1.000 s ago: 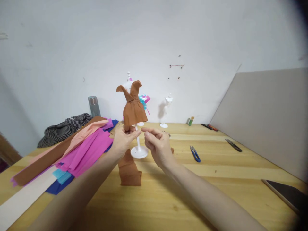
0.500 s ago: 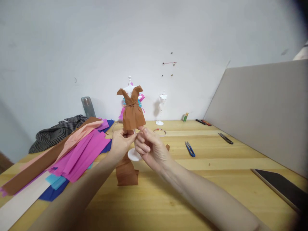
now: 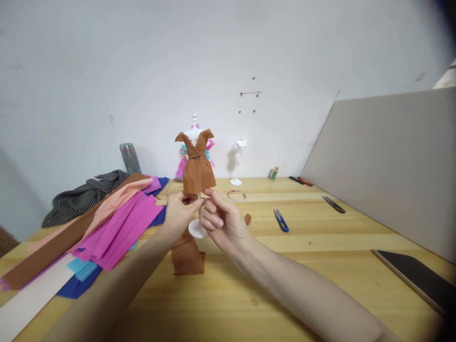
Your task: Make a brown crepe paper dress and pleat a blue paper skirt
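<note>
A small brown doll dress (image 3: pixel 198 173) with a V neck and gathered skirt hangs on a white mini mannequin (image 3: pixel 194 124). The mannequin's round white base (image 3: pixel 197 230) shows below the hands. My left hand (image 3: pixel 179 210) pinches the skirt's lower left edge, its thumb by the stand's pole. On the other side, my right hand (image 3: pixel 221 216) has thumb and forefinger closed on the hem, with the remaining fingers curled. A loose brown crepe paper piece (image 3: pixel 188 257) lies in front of the base.
Colored crepe sheets (image 3: pixel 123 223) and a striped cloth (image 3: pixel 85 194) are piled at left beside a bottle (image 3: pixel 130 158). Behind stands a bare white mannequin (image 3: pixel 241 147). To the right are blue thread snips (image 3: pixel 281 220), dark snips (image 3: pixel 334 204), a phone (image 3: pixel 416 278) and a grey partition (image 3: pixel 388 161).
The mannequin's top and the dress have shifted slightly right and down, so it stands a little straighter. Both hands remain at the hem, nearly unmoved.
</note>
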`<state>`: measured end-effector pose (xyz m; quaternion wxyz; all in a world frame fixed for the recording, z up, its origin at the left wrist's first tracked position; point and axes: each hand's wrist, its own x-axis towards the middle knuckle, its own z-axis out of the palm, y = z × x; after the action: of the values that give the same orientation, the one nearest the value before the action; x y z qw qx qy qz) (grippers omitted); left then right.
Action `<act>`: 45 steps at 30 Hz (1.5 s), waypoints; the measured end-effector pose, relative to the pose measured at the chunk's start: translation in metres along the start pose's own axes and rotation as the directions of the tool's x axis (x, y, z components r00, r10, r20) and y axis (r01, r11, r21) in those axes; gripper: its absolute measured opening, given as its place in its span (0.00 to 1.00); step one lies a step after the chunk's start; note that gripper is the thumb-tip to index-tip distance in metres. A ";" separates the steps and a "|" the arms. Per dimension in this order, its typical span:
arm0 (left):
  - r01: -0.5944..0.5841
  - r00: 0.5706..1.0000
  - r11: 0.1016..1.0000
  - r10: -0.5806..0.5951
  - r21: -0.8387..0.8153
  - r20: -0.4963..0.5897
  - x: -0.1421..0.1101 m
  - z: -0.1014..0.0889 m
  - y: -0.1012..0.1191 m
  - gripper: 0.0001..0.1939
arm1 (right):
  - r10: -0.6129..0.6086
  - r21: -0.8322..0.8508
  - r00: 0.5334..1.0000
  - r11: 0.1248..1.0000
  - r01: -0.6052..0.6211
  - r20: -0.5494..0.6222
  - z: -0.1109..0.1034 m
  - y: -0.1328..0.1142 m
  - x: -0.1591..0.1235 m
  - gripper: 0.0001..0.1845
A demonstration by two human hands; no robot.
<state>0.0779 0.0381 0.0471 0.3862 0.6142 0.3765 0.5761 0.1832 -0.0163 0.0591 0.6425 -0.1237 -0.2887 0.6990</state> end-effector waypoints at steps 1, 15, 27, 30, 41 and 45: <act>-0.009 1.000 1.000 0.009 0.004 -0.002 0.000 0.000 0.000 0.10 | 0.001 0.002 1.000 1.000 -0.001 -0.003 0.000 0.001 0.000 0.08; 0.055 0.998 0.997 -0.055 -0.048 0.007 0.000 0.003 -0.006 0.09 | 0.057 0.065 0.998 0.996 -0.058 0.009 0.001 -0.002 0.002 0.19; 0.089 0.994 0.988 -0.080 -0.125 0.075 0.000 0.004 -0.009 0.12 | 0.066 0.113 0.998 0.992 -0.065 -0.006 0.000 -0.005 0.004 0.20; 0.100 0.993 0.985 -0.089 -0.139 0.079 0.001 0.003 -0.011 0.11 | 0.079 0.125 0.997 0.989 -0.077 -0.012 0.000 -0.006 0.004 0.19; 0.104 0.991 0.983 -0.090 -0.152 0.099 0.004 0.005 -0.022 0.12 | 0.030 0.097 1.000 0.995 -0.029 -0.005 0.000 -0.001 0.003 0.17; 0.098 0.993 0.985 -0.087 -0.144 0.077 0.007 0.007 -0.036 0.10 | 0.061 0.066 0.998 0.996 -0.059 -0.023 -0.008 0.004 0.006 0.17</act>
<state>0.0848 0.0593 0.0175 0.4701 0.5858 0.3470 0.5617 0.1833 -0.0085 0.0519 0.6285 -0.1199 -0.2539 0.7253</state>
